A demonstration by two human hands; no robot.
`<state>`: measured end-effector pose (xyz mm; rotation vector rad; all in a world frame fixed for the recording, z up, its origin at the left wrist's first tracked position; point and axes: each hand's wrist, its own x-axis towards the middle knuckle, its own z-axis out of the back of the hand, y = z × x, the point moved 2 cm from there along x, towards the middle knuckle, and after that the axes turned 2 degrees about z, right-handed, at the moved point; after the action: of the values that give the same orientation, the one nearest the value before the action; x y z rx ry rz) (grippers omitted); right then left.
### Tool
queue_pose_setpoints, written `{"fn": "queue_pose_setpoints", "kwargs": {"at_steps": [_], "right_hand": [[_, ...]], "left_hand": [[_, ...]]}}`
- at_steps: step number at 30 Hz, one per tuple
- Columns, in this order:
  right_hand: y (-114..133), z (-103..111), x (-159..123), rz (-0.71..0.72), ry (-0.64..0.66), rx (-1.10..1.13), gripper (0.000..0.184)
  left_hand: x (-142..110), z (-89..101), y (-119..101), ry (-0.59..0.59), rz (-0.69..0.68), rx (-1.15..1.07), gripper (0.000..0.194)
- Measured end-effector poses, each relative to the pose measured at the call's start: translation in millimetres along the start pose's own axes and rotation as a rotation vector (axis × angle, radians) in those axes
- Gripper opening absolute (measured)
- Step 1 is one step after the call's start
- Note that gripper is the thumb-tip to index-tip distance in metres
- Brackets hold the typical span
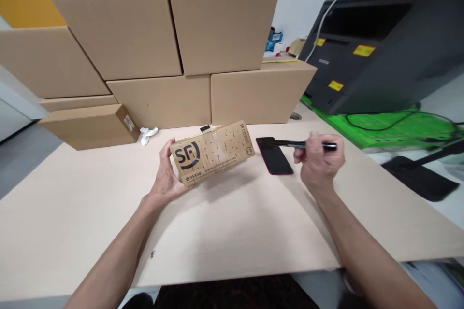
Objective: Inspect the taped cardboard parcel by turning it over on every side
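Observation:
My left hand (166,176) grips the left end of a small brown cardboard box (217,150) printed with SF Express lettering. The box is tilted and raised off the table, and its shadow falls below it. In my right hand (321,157) a slim black pen (292,144) is pinched, pointing left. Its tip end overlaps the top of a black phone (277,159) with a red edge, which lies on the table; whether they touch I cannot tell. A short black piece (205,128) lies just behind the box.
Large cardboard boxes (224,29) are stacked along the back of the table (232,231). A flatter carton (87,125) and crumpled white paper (148,134) lie at the left. At right, a dark Brother printer (344,63) stands by a green surface (362,130).

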<state>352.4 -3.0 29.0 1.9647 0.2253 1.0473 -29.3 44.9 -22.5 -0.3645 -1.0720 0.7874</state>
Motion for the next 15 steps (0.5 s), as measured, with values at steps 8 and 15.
{"fn": "queue_pose_setpoints", "kwargs": {"at_steps": [8, 15], "right_hand": [[11, -5, 2, -0.353, 0.140, 0.317, 0.046], [31, -20, -15, -0.539, 0.414, 0.328, 0.030]], "left_hand": [[-1, 0.4, -1, 0.041, 0.001, 0.051, 0.149], [-1, -1.3, 0, 0.037, 0.001, 0.047, 0.149]]}}
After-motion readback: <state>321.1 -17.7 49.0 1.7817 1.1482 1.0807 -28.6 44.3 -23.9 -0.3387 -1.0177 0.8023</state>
